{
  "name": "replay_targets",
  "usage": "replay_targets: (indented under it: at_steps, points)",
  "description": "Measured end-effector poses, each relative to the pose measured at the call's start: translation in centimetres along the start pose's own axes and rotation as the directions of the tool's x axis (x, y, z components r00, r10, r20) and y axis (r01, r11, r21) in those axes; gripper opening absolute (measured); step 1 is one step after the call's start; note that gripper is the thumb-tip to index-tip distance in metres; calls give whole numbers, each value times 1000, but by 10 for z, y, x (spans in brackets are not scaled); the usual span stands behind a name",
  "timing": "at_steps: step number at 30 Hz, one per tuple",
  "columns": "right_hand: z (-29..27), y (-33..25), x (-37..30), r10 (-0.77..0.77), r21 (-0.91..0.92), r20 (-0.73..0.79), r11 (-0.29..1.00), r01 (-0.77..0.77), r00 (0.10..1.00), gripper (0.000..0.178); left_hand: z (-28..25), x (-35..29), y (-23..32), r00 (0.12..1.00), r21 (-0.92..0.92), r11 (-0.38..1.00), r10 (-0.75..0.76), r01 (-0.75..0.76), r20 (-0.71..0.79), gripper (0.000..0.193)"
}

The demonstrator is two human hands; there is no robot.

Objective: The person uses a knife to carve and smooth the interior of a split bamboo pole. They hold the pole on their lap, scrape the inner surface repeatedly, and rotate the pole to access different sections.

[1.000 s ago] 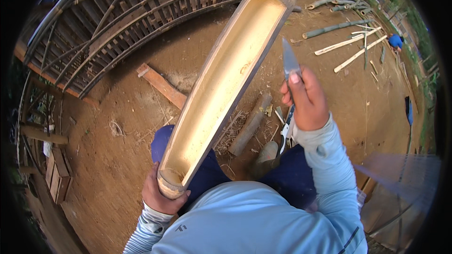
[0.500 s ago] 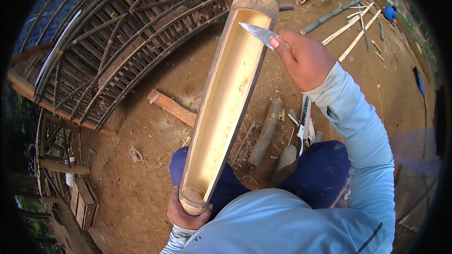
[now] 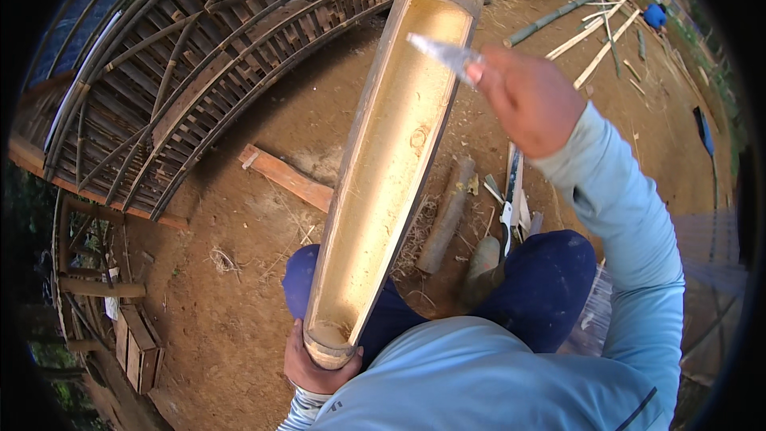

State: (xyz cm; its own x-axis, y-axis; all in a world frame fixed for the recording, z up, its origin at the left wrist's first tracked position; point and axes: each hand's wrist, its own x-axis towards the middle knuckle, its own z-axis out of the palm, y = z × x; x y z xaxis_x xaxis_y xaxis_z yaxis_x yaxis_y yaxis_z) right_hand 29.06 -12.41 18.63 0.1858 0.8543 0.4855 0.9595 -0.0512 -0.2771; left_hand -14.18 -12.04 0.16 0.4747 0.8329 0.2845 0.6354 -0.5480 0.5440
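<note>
Bamboo half-culm (image 3: 383, 168) already split, hollow exposed; left hand (image 3: 307, 367) grips base, right hand (image 3: 531, 100) holds knife (image 3: 447, 52) at upper-centre rim, trimming unfinished.

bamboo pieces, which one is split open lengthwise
The big bamboo half-culm held by the left hand: its pale hollow inside faces up. The bamboo poles lying on the dirt beyond are whole and round.

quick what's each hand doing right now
Left hand: closed on the near end of the split bamboo.
Right hand: closed on a knife, blade over the bamboo.
</note>
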Motion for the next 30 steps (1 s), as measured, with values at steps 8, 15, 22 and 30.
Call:
replay_targets:
  at_steps: [8, 15, 22, 30]
  points:
    - [10, -17, -13, 40, -24, 140, 999, -37, 989, 24, -1, -1, -2, 1000, -2, 1000, -12, 12, 9, 112]
    - [5, -18, -15, 92, 68, 127, 992, -102, 988, 26, 0, 5, -4, 996, 21, 996, 83, -83, -43, 110]
    - [10, -29, -13, 94, 19, 114, 995, -96, 989, 29, 0, 5, -2, 994, 49, 994, 100, -98, -44, 108]
    - [15, -27, -15, 47, 59, 149, 997, -56, 988, 29, 2, 4, -3, 995, 40, 996, 83, -81, -57, 108]
